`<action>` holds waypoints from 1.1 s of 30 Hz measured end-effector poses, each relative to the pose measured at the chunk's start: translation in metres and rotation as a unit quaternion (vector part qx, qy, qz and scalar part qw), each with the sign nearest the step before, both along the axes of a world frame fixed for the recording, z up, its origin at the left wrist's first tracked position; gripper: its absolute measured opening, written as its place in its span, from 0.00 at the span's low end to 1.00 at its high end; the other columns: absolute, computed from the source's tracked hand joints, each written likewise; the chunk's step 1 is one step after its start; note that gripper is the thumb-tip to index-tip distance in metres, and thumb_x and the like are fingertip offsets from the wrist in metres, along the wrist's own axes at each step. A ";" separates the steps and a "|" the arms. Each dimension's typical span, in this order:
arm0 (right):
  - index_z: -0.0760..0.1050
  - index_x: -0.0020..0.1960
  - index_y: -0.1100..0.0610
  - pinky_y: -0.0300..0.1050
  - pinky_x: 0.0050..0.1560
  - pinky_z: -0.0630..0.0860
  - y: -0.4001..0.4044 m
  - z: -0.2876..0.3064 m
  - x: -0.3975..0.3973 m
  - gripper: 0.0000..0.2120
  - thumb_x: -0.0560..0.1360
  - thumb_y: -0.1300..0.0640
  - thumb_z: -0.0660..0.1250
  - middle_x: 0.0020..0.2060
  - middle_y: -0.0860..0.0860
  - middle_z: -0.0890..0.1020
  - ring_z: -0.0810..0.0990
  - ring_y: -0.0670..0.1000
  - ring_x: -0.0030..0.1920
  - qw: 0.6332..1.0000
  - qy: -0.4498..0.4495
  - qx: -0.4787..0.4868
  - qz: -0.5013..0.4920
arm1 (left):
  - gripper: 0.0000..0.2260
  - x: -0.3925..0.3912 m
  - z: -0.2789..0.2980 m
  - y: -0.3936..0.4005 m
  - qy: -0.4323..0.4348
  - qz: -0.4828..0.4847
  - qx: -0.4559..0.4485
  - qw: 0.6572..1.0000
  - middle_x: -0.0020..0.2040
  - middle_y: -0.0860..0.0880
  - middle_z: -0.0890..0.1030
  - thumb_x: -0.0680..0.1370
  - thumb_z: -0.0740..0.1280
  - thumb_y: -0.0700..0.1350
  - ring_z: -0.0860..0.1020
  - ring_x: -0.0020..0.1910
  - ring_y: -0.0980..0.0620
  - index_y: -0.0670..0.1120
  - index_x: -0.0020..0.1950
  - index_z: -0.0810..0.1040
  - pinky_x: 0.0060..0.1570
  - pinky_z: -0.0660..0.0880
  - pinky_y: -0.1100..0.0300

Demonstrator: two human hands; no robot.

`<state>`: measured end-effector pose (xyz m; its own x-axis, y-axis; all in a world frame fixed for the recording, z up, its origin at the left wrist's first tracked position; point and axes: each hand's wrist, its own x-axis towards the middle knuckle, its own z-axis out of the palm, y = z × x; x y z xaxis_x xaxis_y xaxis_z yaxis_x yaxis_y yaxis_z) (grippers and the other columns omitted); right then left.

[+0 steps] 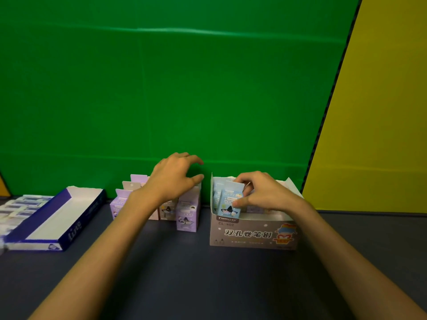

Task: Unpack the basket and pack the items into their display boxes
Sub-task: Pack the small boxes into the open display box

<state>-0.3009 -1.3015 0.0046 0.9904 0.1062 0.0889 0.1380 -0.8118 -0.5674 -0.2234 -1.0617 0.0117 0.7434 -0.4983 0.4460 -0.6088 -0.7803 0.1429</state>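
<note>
Packing underway: my right hand (261, 192) pinches blue packet (228, 204) inside grey display box (251, 234); left hand (175, 176) spread, empty, above purple packets (186, 214) awaiting boxing; basket unseen.

left hand (172, 175): raised, palm down, fingers spread and loosely curled, holding nothing
right hand (261, 192): fingers and thumb pinching

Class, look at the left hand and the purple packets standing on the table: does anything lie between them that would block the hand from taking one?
Nothing visible does. The left hand hovers directly over the purple packets, fingers spread.
</note>
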 end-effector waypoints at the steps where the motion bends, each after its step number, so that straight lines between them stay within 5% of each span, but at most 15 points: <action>1: 0.79 0.53 0.54 0.42 0.43 0.79 0.004 -0.004 0.002 0.17 0.68 0.56 0.80 0.32 0.40 0.82 0.83 0.43 0.36 1.000 -0.004 -0.005 -0.004 | 0.18 -0.001 -0.002 0.007 0.001 0.006 -0.002 1.000 0.62 0.50 0.79 0.78 0.66 0.57 0.75 0.63 0.47 0.55 0.67 0.75 0.57 0.74 0.50; 5: 0.78 0.54 0.51 0.46 0.52 0.75 0.013 -0.020 0.013 0.18 0.67 0.50 0.79 0.48 0.46 0.84 0.80 0.48 0.47 0.994 -0.035 -0.089 -0.046 | 0.17 -0.006 -0.011 0.029 0.009 0.014 -0.005 1.000 0.62 0.51 0.78 0.78 0.66 0.56 0.75 0.62 0.48 0.55 0.66 0.76 0.55 0.73 0.51; 8: 0.77 0.54 0.51 0.45 0.47 0.73 0.016 -0.030 0.018 0.20 0.67 0.50 0.79 0.51 0.50 0.83 0.78 0.51 0.49 0.992 -0.027 -0.112 -0.050 | 0.16 -0.009 -0.016 0.039 0.012 0.022 -0.011 1.000 0.62 0.52 0.79 0.78 0.66 0.55 0.75 0.62 0.48 0.54 0.65 0.77 0.53 0.72 0.52; 15: 0.73 0.52 0.52 0.47 0.47 0.78 0.024 -0.040 0.025 0.23 0.64 0.50 0.82 0.47 0.51 0.82 0.79 0.51 0.47 0.993 -0.030 -0.107 -0.050 | 0.14 -0.013 -0.024 0.056 0.020 0.028 -0.026 0.999 0.56 0.51 0.79 0.77 0.67 0.52 0.75 0.58 0.47 0.54 0.63 0.78 0.50 0.72 0.52; 20: 0.67 0.49 0.50 0.43 0.36 0.70 0.028 -0.038 0.026 0.26 0.64 0.49 0.82 0.40 0.45 0.79 0.76 0.45 0.40 0.993 -0.041 -0.106 -0.036 | 0.15 -0.015 -0.026 0.063 0.025 0.030 -0.031 0.999 0.55 0.51 0.79 0.77 0.67 0.52 0.75 0.58 0.48 0.54 0.63 0.78 0.50 0.72 0.52; 33: 0.69 0.53 0.54 0.51 0.45 0.76 0.038 -0.038 0.027 0.28 0.63 0.49 0.83 0.38 0.48 0.82 0.80 0.49 0.41 0.995 -0.031 -0.084 -0.047 | 0.13 -0.020 -0.032 0.079 0.027 0.050 -0.040 0.998 0.57 0.53 0.80 0.78 0.66 0.52 0.75 0.58 0.49 0.55 0.62 0.79 0.50 0.72 0.52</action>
